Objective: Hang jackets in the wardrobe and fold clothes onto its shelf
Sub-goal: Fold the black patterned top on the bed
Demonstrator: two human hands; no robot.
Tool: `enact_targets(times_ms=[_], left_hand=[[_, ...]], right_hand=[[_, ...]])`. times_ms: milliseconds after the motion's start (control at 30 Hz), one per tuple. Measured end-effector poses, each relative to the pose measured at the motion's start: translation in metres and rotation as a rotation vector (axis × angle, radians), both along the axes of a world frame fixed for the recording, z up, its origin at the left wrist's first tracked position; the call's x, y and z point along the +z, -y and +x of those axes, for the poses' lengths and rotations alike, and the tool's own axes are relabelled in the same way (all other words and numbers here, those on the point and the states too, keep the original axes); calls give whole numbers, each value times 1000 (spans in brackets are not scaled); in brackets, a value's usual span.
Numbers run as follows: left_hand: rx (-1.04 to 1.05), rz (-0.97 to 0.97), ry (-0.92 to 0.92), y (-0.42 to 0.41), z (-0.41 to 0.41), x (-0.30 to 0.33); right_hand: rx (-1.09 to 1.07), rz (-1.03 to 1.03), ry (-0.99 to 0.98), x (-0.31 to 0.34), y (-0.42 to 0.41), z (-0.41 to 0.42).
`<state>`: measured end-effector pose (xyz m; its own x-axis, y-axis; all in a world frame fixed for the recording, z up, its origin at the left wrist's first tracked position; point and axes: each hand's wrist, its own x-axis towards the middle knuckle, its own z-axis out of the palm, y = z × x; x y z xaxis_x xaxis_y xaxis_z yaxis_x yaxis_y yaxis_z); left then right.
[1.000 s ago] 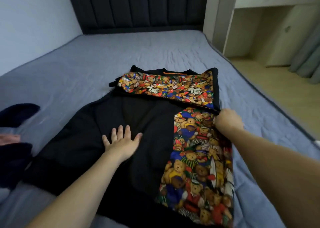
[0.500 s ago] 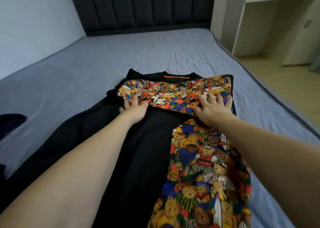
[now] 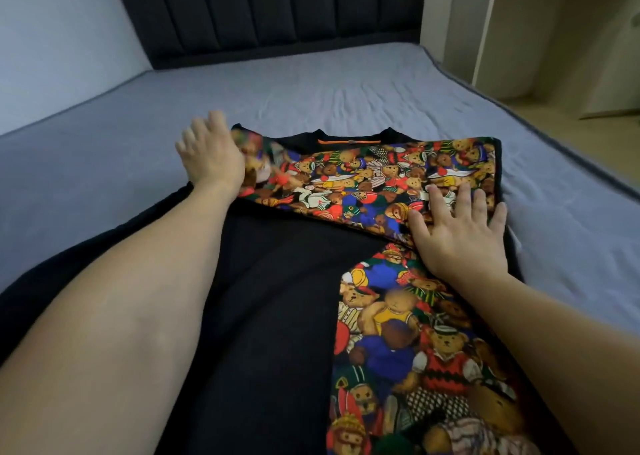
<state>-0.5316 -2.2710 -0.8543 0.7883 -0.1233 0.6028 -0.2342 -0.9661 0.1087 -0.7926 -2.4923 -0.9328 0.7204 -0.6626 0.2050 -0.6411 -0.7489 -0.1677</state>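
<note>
Black shirt (image 3: pixel 277 299) with teddy-bear print panels, spread flat on the grey-blue bed (image 3: pixel 346 84), collar toward the dark padded headboard (image 3: pixel 270 8). One printed sleeve (image 3: pixel 374 177) folded across the chest, running from the left shoulder to the right edge; a second printed strip (image 3: pixel 415 350) running down the right side toward the camera. Orange label (image 3: pixel 348 141) visible inside the neckline. Left hand (image 3: pixel 211 153) at the far-left end of the folded sleeve, fingers straight and slightly apart, blurred by motion, so possibly only brushing the cloth rather than gripping it. Right hand (image 3: pixel 460 233) laid flat, fingers spread wide, pressing down where the folded sleeve meets the side strip, near the shirt's right edge. Both bare forearms stretched out over the black fabric. Pale cabinet (image 3: pixel 540 29) and wooden floor (image 3: pixel 588 132) beyond the bed's right side.
</note>
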Motion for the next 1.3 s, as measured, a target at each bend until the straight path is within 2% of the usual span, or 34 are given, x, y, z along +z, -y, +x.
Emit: enact_targets(times_ms=[33,67,100,200,267,333,367,433,567,633,767,933,1000,1067,1133,1200,1300], left_hand=[[-29,22,114,-2,1,3],[-36,51,154,-4,1,5],[-14,92,97,-3,0,6],[59,129,-327,6,-29,1],[-231,142,-471,4,-66,-18],[-569,310,-583,-11,-130,-57],[-637,354,-601,-22,-161,-76],[-623,368,-539,-35,-190,-91],[-528,452,-595,-25,-195,-68],[-456,466,-660,-26,-211,-61],[-397,344,-821,-57,-269,-59],[-458,367,-842,-143,-353,-57],[-527,409,-781,-174,-383,-54],[-681,419,-725,-213,-405,-48],[-778,422,-716,-253,-419,-41],[-650,545,-595,-280,-417,-38],[-323,677,-513,-282,-397,-26]], right_hand=[[-1,-7,2,-1,0,0],[-2,-13,6,-1,0,0],[-3,-16,10,-2,0,1],[-13,-20,6,-2,1,1],[-19,-24,5,-3,-1,1],[-30,-32,18,-3,-2,2],[-28,-36,22,-1,-4,3],[-12,-3,12,5,-11,-2],[42,146,-163,11,-35,-45],[78,195,-237,12,-53,-88],[187,174,-223,7,-97,-179],[375,60,-262,18,-142,-251],[593,-29,-179,31,-156,-274],[919,17,-41,44,-169,-299],[1161,58,-19,48,-182,-320],[1180,-15,-119,48,-193,-332],[1035,-50,-238,56,-209,-332]])
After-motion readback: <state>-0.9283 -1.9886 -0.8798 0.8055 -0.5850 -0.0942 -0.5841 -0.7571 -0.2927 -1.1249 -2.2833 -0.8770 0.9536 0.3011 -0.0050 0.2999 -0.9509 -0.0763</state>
